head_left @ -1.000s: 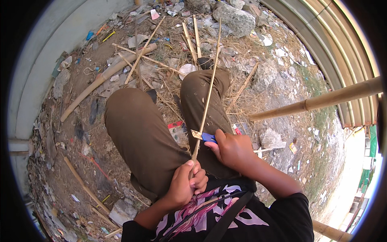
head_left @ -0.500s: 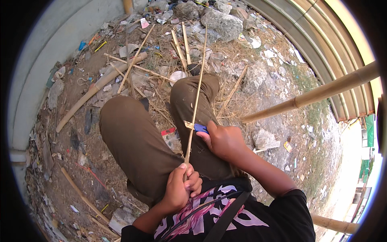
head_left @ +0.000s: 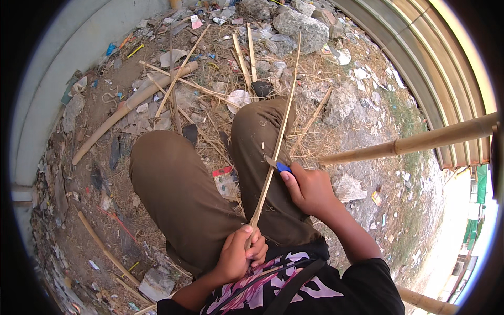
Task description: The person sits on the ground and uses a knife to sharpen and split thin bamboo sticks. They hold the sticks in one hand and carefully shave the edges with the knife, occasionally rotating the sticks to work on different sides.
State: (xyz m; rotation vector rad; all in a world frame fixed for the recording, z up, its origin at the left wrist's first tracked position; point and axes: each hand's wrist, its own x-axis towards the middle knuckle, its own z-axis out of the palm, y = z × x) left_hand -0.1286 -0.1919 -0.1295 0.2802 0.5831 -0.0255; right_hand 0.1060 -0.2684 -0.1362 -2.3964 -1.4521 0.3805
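Observation:
A long, thin bamboo strip [head_left: 286,118] slants up and to the right from my lap past my right knee. My left hand [head_left: 240,252] is closed around its near end, close to my belly. In my right hand [head_left: 311,190] is a cutter knife with a blue handle [head_left: 282,167], gripped with the thumb along it. The knife's blade [head_left: 270,160] lies across the strip about midway, above my right thigh. A small pale curl [head_left: 263,146] shows just beyond the blade. Fingers hide most of the knife's handle.
Litter and stones cover the ground, with a big rock [head_left: 302,30] ahead. A bamboo pole [head_left: 420,143] juts in from the right. Several split bamboo pieces [head_left: 251,52] and a thick bamboo length [head_left: 131,105] lie ahead. A grey wall [head_left: 47,89] stands left.
The strip's far end has swung to the right. My right hand and the knife have shifted right. A pale shaving that stood at the blade is no longer seen there. The view has turned slightly.

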